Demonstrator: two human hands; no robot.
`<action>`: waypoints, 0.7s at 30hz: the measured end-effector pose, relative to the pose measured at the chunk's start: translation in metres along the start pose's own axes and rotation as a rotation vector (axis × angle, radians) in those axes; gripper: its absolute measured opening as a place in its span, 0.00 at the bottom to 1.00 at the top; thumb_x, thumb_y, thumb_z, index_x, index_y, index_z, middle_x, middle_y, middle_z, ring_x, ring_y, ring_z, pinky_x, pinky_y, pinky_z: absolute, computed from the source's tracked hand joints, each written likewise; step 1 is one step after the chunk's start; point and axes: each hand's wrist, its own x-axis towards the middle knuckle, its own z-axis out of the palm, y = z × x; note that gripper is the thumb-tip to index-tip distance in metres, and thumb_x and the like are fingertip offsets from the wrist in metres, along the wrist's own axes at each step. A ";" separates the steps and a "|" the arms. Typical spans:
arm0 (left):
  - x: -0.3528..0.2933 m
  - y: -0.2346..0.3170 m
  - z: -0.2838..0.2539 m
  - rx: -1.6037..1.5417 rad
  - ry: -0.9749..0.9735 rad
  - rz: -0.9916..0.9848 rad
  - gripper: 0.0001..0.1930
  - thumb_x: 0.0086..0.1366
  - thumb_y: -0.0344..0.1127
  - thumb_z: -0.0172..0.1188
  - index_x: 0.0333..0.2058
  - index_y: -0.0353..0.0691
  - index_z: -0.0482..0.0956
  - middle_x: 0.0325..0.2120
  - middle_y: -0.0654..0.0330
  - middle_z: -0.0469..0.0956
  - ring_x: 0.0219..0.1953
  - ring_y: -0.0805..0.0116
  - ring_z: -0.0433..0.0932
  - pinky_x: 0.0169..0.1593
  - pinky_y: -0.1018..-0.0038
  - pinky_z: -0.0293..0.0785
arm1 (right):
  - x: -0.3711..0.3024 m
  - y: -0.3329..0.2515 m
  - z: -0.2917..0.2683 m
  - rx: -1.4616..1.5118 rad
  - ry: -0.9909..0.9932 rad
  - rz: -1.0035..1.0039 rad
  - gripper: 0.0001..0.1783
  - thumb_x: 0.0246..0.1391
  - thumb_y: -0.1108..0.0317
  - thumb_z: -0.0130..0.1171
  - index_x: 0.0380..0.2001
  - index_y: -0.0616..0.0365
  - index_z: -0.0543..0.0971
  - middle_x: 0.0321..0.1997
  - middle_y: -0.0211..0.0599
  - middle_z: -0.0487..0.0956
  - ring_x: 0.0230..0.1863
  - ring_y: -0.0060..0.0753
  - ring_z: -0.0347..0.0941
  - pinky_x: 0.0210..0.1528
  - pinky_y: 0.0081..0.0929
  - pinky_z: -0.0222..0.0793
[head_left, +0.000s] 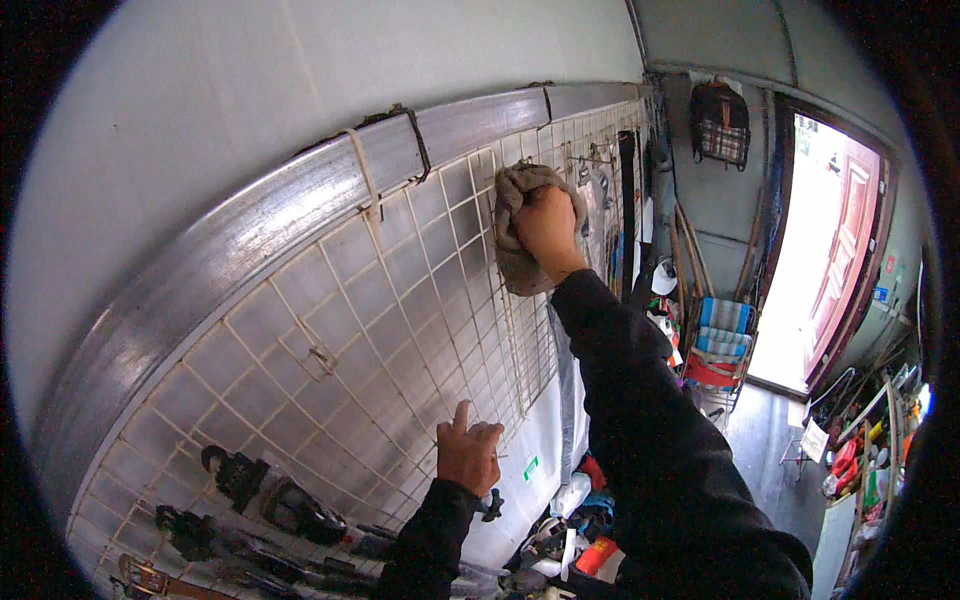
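Observation:
A bunched grey-brown cloth [517, 262] is gripped in my right hand [550, 226], up against the white wire grid panel [385, 325] near its top. Folds of the cloth hide part of the grid behind it. Lower down, my left hand [468, 455] lies at the grid wires with its index finger stretched upward and the other fingers partly bent and apart. I see nothing held in it. A small dark object [492, 505] shows beside the left wrist, too small to name.
A metal rail [300, 180] runs along the panel's top. Dark packaged goods [300, 510] and a brown belt [145, 578] hang lower left. Assorted items [570, 530] lie below. Rightward are a striped folding chair [722, 330], a plaid backpack [720, 122], an open doorway [795, 270] and cluttered shelving [870, 460].

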 end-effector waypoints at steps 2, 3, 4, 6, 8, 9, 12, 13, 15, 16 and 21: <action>0.000 0.000 0.000 0.004 0.000 0.005 0.20 0.51 0.29 0.64 0.45 0.46 0.82 0.43 0.58 0.85 0.65 0.44 0.64 0.50 0.48 0.64 | -0.006 0.001 -0.008 -0.029 -0.023 -0.040 0.09 0.54 0.67 0.61 0.38 0.53 0.85 0.38 0.51 0.84 0.40 0.60 0.81 0.41 0.46 0.76; 0.000 0.001 0.000 -0.012 0.035 0.024 0.19 0.51 0.29 0.64 0.45 0.46 0.82 0.42 0.58 0.85 0.65 0.43 0.64 0.49 0.48 0.64 | -0.008 0.002 -0.013 -0.088 -0.072 -0.010 0.09 0.54 0.66 0.62 0.38 0.53 0.85 0.38 0.51 0.84 0.39 0.60 0.81 0.41 0.47 0.76; 0.000 0.001 0.000 0.005 0.018 0.012 0.19 0.51 0.29 0.64 0.45 0.46 0.82 0.42 0.58 0.85 0.65 0.43 0.65 0.49 0.48 0.64 | -0.010 0.004 -0.017 -0.106 -0.111 -0.009 0.09 0.54 0.65 0.62 0.38 0.53 0.85 0.38 0.51 0.84 0.40 0.59 0.82 0.41 0.47 0.77; 0.001 0.002 -0.002 0.005 0.022 0.014 0.19 0.51 0.28 0.64 0.44 0.47 0.82 0.41 0.58 0.85 0.65 0.43 0.65 0.49 0.49 0.64 | -0.008 0.007 -0.020 -0.203 -0.184 0.038 0.11 0.53 0.64 0.63 0.39 0.54 0.85 0.38 0.50 0.85 0.40 0.59 0.82 0.42 0.48 0.77; 0.002 0.003 -0.004 0.012 0.004 0.009 0.19 0.51 0.28 0.64 0.44 0.47 0.82 0.41 0.59 0.84 0.65 0.43 0.64 0.49 0.49 0.64 | -0.001 0.010 -0.017 -0.148 -0.113 -0.005 0.12 0.52 0.64 0.63 0.38 0.56 0.85 0.37 0.51 0.85 0.40 0.59 0.82 0.43 0.48 0.77; 0.003 0.003 -0.004 0.019 -0.010 0.005 0.19 0.51 0.28 0.64 0.44 0.47 0.82 0.41 0.59 0.84 0.65 0.43 0.64 0.49 0.49 0.64 | 0.004 0.012 -0.012 -0.158 -0.118 0.037 0.12 0.52 0.63 0.63 0.38 0.57 0.85 0.37 0.51 0.85 0.40 0.59 0.82 0.44 0.49 0.77; 0.003 0.002 -0.002 0.006 -0.048 -0.007 0.21 0.50 0.27 0.63 0.46 0.47 0.81 0.42 0.58 0.84 0.66 0.43 0.63 0.50 0.48 0.63 | 0.018 0.015 0.005 0.015 0.031 0.030 0.11 0.49 0.66 0.62 0.31 0.63 0.85 0.34 0.59 0.83 0.37 0.64 0.80 0.41 0.51 0.77; 0.002 0.001 0.000 0.001 -0.046 -0.004 0.22 0.50 0.27 0.63 0.46 0.47 0.81 0.42 0.58 0.84 0.66 0.43 0.63 0.50 0.49 0.63 | 0.019 0.017 0.009 -0.055 -0.053 0.130 0.11 0.49 0.65 0.62 0.31 0.63 0.86 0.35 0.58 0.83 0.38 0.63 0.81 0.43 0.51 0.77; 0.003 -0.002 0.004 0.000 0.004 0.004 0.21 0.49 0.28 0.64 0.45 0.47 0.82 0.42 0.60 0.84 0.66 0.43 0.64 0.49 0.50 0.63 | 0.014 0.020 0.012 -0.134 -0.157 0.233 0.13 0.51 0.64 0.63 0.33 0.62 0.86 0.38 0.56 0.85 0.40 0.60 0.82 0.47 0.51 0.77; 0.001 -0.002 0.006 0.008 0.013 0.010 0.20 0.49 0.28 0.65 0.45 0.47 0.82 0.41 0.61 0.84 0.65 0.43 0.65 0.48 0.50 0.63 | 0.009 0.021 0.011 -0.219 -0.189 0.247 0.13 0.51 0.63 0.63 0.35 0.61 0.86 0.38 0.54 0.85 0.40 0.60 0.82 0.45 0.49 0.78; 0.001 -0.004 0.004 0.044 -0.029 0.010 0.20 0.50 0.29 0.65 0.46 0.46 0.83 0.41 0.61 0.84 0.65 0.44 0.65 0.49 0.51 0.62 | -0.023 0.024 -0.007 -0.142 -0.119 0.022 0.13 0.51 0.65 0.63 0.39 0.55 0.86 0.41 0.49 0.85 0.43 0.56 0.82 0.46 0.47 0.77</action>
